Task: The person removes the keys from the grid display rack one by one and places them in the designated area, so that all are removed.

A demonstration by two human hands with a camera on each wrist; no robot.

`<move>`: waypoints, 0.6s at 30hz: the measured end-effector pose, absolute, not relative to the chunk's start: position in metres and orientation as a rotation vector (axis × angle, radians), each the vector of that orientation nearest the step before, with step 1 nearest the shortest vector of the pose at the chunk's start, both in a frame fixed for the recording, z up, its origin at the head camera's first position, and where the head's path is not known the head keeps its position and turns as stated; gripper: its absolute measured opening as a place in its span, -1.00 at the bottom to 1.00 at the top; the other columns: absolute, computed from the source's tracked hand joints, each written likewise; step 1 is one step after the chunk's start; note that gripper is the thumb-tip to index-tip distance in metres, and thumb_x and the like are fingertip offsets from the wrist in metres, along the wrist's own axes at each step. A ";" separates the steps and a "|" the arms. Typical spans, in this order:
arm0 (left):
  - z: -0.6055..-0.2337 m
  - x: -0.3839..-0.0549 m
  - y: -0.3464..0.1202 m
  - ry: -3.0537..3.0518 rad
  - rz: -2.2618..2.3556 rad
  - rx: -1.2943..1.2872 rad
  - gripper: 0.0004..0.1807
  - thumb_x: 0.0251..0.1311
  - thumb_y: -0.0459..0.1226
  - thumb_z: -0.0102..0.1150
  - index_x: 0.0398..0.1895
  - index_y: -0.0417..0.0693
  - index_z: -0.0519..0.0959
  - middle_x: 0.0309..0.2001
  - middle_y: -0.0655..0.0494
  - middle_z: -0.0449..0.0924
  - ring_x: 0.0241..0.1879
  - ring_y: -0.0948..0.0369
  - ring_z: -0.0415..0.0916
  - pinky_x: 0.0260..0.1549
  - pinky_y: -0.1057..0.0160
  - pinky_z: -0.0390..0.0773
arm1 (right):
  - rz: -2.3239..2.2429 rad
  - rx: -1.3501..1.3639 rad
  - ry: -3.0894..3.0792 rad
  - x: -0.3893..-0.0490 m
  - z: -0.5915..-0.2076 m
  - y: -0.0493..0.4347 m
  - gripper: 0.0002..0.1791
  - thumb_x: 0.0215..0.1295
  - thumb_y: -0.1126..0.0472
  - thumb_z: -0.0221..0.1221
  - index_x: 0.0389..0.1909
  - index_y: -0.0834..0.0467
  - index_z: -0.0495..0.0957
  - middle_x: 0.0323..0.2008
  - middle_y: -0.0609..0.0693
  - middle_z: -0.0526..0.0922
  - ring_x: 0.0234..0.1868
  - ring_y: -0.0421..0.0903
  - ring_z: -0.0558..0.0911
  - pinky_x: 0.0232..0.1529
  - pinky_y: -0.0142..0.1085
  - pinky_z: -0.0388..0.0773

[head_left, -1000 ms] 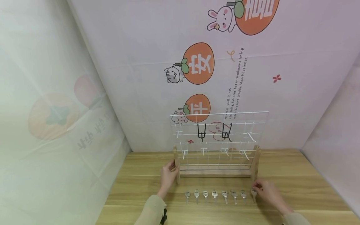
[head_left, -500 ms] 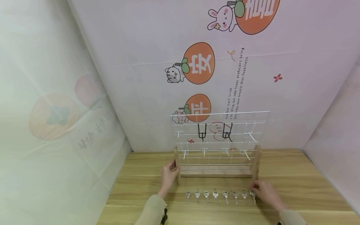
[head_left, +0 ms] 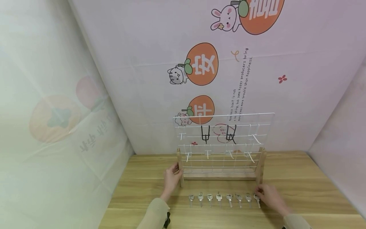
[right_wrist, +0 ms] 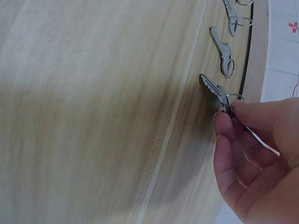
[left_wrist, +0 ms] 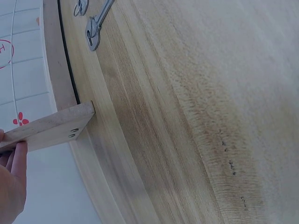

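Note:
My left hand point(head_left: 170, 178) grips the left wooden upright point(head_left: 179, 162) of a white wire grid rack point(head_left: 220, 167). In the left wrist view the thumb and fingers lie on either side of this wooden piece point(left_wrist: 60, 126). On the right, my right hand point(head_left: 271, 195) pinches the ring end of a silver key point(head_left: 257, 201), just in front of the rack's right upright point(head_left: 260, 167). The right wrist view shows that key point(right_wrist: 212, 87) low at the wooden tabletop, its blade pointing away from the fingertips. Several more silver keys point(head_left: 219, 197) lie in a row to its left.
White hooks point(head_left: 207, 155) and two black hooks point(head_left: 205, 135) hang on the grid. A wooden crossbar point(head_left: 218, 176) joins the uprights at the bottom. Behind stands a white printed cloth wall point(head_left: 148, 101), with further cloth walls at left and right. The wooden tabletop point(head_left: 291, 178) lies below.
My right hand has shifted slightly left with the key, nearer to the row, then held almost still. The left hand stays on the upright.

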State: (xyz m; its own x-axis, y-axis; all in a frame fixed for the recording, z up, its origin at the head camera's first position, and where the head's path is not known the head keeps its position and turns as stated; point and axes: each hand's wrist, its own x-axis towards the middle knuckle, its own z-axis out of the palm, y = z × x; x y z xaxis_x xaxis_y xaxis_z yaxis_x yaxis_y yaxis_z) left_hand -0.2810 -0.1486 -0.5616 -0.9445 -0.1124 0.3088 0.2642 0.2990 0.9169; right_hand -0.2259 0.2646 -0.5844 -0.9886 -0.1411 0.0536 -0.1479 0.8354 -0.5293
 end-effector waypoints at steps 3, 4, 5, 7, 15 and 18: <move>-0.562 -0.282 -0.149 -2.247 -1.693 -0.143 -0.54 0.14 -0.52 0.28 0.13 -0.53 0.48 0.02 -0.47 0.61 0.00 -0.24 0.66 -0.07 0.19 0.77 | 0.838 0.256 -2.987 -0.227 -0.584 0.264 -0.96 0.17 0.37 0.27 -0.35 0.22 0.65 -0.47 -0.03 0.70 -0.56 -0.33 0.47 -0.62 -0.53 0.44; -0.563 -0.283 -0.149 -2.243 -1.698 -0.141 -0.55 0.14 -0.52 0.29 0.12 -0.52 0.49 0.02 -0.47 0.61 0.00 -0.24 0.66 -0.06 0.19 0.77 | 0.833 0.254 -2.983 -0.227 -0.584 0.264 -0.96 0.16 0.38 0.28 -0.36 0.22 0.65 -0.46 -0.02 0.71 -0.54 -0.32 0.49 -0.61 -0.53 0.46; -0.563 -0.283 -0.148 -2.238 -1.704 -0.139 -0.55 0.14 -0.52 0.29 0.12 -0.52 0.49 0.02 -0.47 0.61 0.00 -0.23 0.66 -0.06 0.18 0.77 | 0.825 0.256 -2.979 -0.226 -0.584 0.264 -0.95 0.14 0.38 0.29 -0.37 0.21 0.65 -0.45 -0.01 0.72 -0.52 -0.31 0.52 -0.59 -0.54 0.47; -0.563 -0.283 -0.148 -2.230 -1.715 -0.129 -0.55 0.14 -0.52 0.29 0.12 -0.52 0.49 0.02 -0.47 0.61 0.01 -0.24 0.66 -0.06 0.16 0.77 | 0.815 0.262 -2.977 -0.226 -0.583 0.264 -0.95 0.13 0.38 0.29 -0.37 0.21 0.65 -0.44 0.00 0.73 -0.50 -0.28 0.55 -0.58 -0.54 0.49; -0.547 -0.273 -0.142 -2.253 -1.699 -0.113 -0.56 0.16 -0.59 0.20 0.12 -0.62 0.43 0.04 -0.57 0.55 0.03 -0.35 0.60 -0.02 -0.05 0.73 | 0.834 0.223 -3.002 -0.225 -0.583 0.263 -0.94 0.14 0.37 0.29 -0.36 0.19 0.65 -0.43 0.00 0.73 -0.49 -0.24 0.55 -0.59 -0.52 0.48; -0.533 -0.265 -0.141 -2.269 -1.701 -0.140 -0.56 0.17 -0.58 0.19 0.12 -0.66 0.41 0.04 -0.60 0.53 0.03 -0.38 0.59 0.00 -0.11 0.71 | 0.831 0.212 -3.006 -0.226 -0.583 0.263 -0.93 0.14 0.37 0.29 -0.36 0.18 0.65 -0.42 0.00 0.73 -0.48 -0.22 0.56 -0.58 -0.51 0.49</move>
